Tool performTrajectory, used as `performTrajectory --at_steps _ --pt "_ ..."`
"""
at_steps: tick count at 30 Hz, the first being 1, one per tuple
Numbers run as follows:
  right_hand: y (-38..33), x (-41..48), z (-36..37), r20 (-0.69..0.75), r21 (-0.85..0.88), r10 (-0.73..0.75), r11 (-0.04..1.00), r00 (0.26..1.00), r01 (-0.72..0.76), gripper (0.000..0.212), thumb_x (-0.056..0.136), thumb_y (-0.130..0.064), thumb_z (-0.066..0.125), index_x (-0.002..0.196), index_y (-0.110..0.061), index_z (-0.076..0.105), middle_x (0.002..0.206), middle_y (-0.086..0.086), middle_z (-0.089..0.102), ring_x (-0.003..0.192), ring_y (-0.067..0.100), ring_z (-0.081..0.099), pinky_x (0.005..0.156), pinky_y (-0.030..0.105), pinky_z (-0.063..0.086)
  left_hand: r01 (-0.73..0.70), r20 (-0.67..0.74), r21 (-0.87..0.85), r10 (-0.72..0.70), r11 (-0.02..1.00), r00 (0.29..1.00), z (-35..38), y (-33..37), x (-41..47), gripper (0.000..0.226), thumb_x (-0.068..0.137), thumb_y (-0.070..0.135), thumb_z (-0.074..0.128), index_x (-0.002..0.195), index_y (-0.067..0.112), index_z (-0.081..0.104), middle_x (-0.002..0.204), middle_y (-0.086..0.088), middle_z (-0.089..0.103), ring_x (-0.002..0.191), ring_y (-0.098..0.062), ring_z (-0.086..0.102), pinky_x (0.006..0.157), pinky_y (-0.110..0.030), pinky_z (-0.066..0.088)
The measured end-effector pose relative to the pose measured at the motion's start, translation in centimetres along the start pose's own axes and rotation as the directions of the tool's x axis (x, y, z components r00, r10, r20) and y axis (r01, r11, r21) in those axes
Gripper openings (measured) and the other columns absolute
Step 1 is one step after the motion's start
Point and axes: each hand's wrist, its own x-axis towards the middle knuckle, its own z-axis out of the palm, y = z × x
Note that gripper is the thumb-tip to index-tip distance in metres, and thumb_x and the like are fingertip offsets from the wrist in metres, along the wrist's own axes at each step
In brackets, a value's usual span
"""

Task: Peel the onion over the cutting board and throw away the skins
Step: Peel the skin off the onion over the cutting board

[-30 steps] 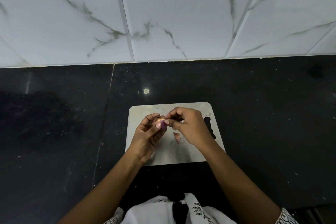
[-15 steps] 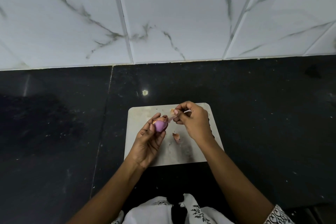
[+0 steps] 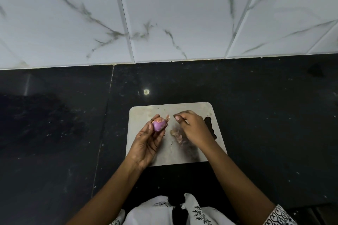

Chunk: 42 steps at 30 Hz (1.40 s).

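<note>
A small purple onion, largely bare with bits of orange skin at its top, sits in the fingers of my left hand, held over the left part of the pale cutting board. A shred of skin sticks up from the onion's right side. My right hand hovers just right of the onion, apart from it, fingers curled, thumb and forefinger close together with nothing visible between them. Loose skins lie on the board under that hand.
The board lies on a black stone counter and has a handle slot at its right edge. A white marble-tiled wall rises behind the counter. No bin is in view.
My right hand pulled a strip of skin off the onion, then dropped lower over the board; the strip is no longer between its fingers. More of the onion's purple flesh shows.
</note>
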Motion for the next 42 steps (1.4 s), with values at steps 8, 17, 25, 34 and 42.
performTrajectory --at_steps 8,17,25,34,42 --pt "-2.4 -0.6 -0.5 0.04 0.435 -0.039 0.9 0.998 0.018 0.016 0.078 -0.011 0.072 0.091 -0.018 0.07 0.086 -0.004 0.068 0.076 0.005 0.064 0.068 0.02 0.054 -0.016 0.035 0.018 0.016 1.0 0.999 0.0 -0.1 0.2 0.064 0.046 0.025 0.094 0.104 0.007 0.073 0.107 -0.013 0.071 0.095 -0.02 0.07 0.072 -0.026 0.058" --pt "-2.6 -0.3 -0.3 -0.004 0.494 0.012 0.87 1.0 -0.009 0.013 0.079 -0.002 0.069 0.083 -0.014 0.07 0.077 0.002 0.069 0.072 0.012 0.067 0.068 0.024 0.057 -0.022 0.038 -0.033 0.023 0.999 0.999 0.7 -0.1 0.4 0.068 0.045 0.036 0.093 0.104 0.008 0.073 0.104 -0.014 0.072 0.093 -0.02 0.071 0.075 -0.03 0.059" --pt "-1.3 -0.6 -0.9 -0.089 0.275 -0.003 0.961 0.996 0.027 0.012 0.082 -0.007 0.067 0.092 -0.011 0.071 0.086 -0.002 0.067 0.072 -0.001 0.062 0.07 0.015 0.053 -0.047 0.043 -0.041 0.048 0.998 0.998 0.4 0.0 0.6 0.07 0.05 0.05 0.087 0.109 0.014 0.071 0.121 -0.007 0.066 0.115 -0.023 0.061 0.086 -0.036 0.055" --pt "-2.8 -0.8 -0.6 -0.145 0.269 0.019 0.963 0.989 0.021 0.007 0.076 -0.021 0.074 0.08 -0.016 0.071 0.086 -0.004 0.065 0.078 0.01 0.064 0.071 0.025 0.055 -0.043 0.013 0.004 0.043 0.999 0.999 -0.2 -0.4 0.9 0.07 0.053 0.051 0.086 0.113 0.02 0.068 0.103 0.001 0.069 0.087 -0.009 0.066 0.07 -0.023 0.055" --pt "-3.9 -0.2 0.2 0.012 0.463 0.107 0.88 0.994 -0.1 0.01 0.081 -0.014 0.07 0.075 -0.02 0.065 0.069 -0.002 0.065 0.064 0.014 0.067 0.063 0.031 0.057 -0.05 0.027 -0.011 0.051 0.999 0.998 0.0 -0.7 1.4 0.071 0.051 0.046 0.089 0.109 0.012 0.069 0.1 -0.003 0.069 0.083 -0.009 0.064 0.069 -0.018 0.053"
